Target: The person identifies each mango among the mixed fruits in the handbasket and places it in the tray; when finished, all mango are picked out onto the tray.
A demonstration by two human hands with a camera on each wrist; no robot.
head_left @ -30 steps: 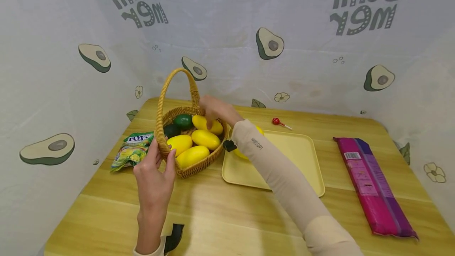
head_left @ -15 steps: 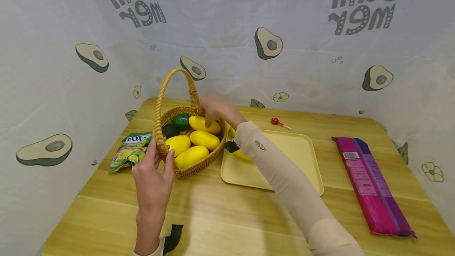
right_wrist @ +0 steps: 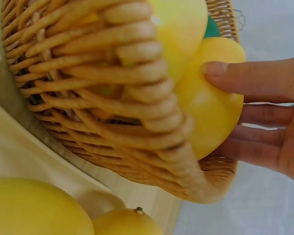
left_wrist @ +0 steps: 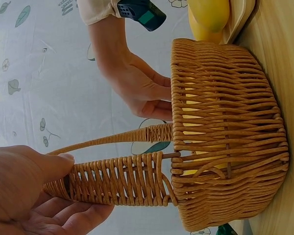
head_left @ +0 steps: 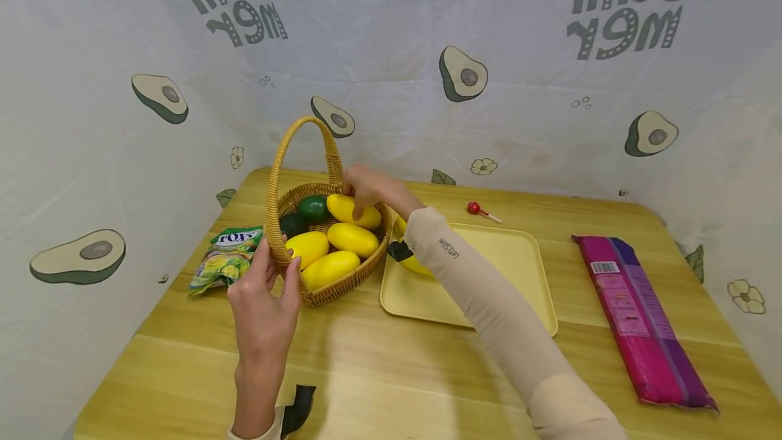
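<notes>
A wicker basket with a tall handle holds several yellow mangoes and two dark green fruits. My left hand grips the near side of the handle between thumb and fingers. At the basket's far right, my right hand holds the rearmost mango, thumb on one side and fingers on the other. That mango lies inside the rim, against another one in the right wrist view.
Beside the basket, a cream tray bears yellow fruit, partly hidden by my right sleeve. A green candy bag lies left, a red lollipop behind the tray, and a pink-purple packet far right.
The mango under my right hand has shifted slightly left within the basket since a second ago, and that hand has stayed on it. My left hand keeps its grip on the handle.
</notes>
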